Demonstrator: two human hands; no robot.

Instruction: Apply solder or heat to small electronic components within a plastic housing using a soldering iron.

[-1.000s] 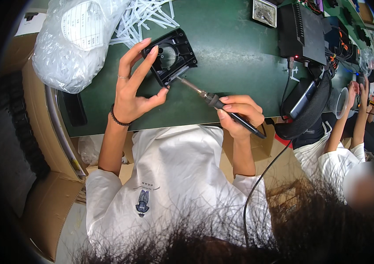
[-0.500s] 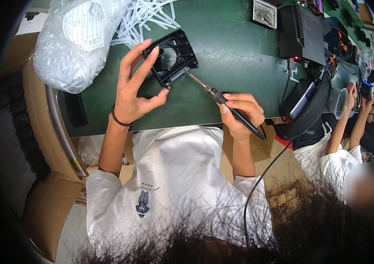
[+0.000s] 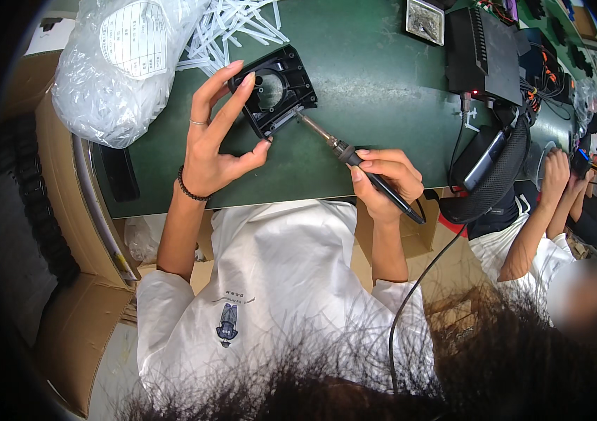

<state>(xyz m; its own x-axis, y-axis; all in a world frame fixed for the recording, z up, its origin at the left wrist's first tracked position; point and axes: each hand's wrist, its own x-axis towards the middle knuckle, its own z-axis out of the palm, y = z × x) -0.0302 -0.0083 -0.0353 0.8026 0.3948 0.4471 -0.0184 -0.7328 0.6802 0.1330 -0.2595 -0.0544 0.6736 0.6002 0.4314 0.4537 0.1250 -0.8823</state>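
My left hand (image 3: 221,130) grips a black plastic housing (image 3: 298,78) by its left edge, fingers on top and thumb at the lower corner. The housing has a large round opening and a pale strip (image 3: 281,122) along its near side. In my right hand (image 3: 388,184) is a soldering iron (image 3: 344,149), held like a pen with its cord trailing down. The iron's tip meets the near right corner of the housing, by the end of the pale strip; whether it presses there is too small to tell.
White plastic strips (image 3: 239,28) and a bulging clear bag (image 3: 112,77) lie at the far left of the green table (image 3: 368,77). A dark phone (image 3: 117,174) rests below the bag. Rightward stand a metal tray (image 3: 425,22), a black power box (image 3: 481,56) and a co-worker's hands (image 3: 556,172).
My hands, the housing and the iron hold nearly the same position. At the right, the co-worker's arms have shifted, one hand coming lower and nearer.
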